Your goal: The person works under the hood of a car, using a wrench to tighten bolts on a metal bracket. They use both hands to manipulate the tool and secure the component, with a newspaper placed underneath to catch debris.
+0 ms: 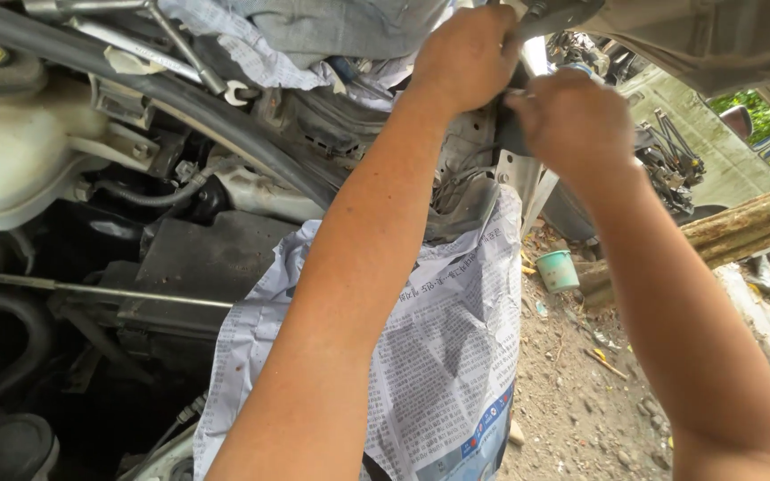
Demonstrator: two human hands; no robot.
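While both arms reach up over the engine bay, the left hand [463, 55] is clenched around a grey metal bracket [556, 14] at the body edge, and the right hand [572, 120] closes on a dark part [511, 134] just below it; what its grip holds is mostly hidden. Newspaper [443, 356] drapes the fender, a spanner [225, 87] lies near the white reservoir [11, 151]. Judging by this, fastening is under way; steady counter-holding seems needed.

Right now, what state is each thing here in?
Left hand: closed around a grey metal bracket.
Right hand: grip closed on a dark part beside it.
Printed newspaper sheet: draped over the car body edge.
White plastic fluid reservoir: capped.
Small green cup: upright on the dirt.
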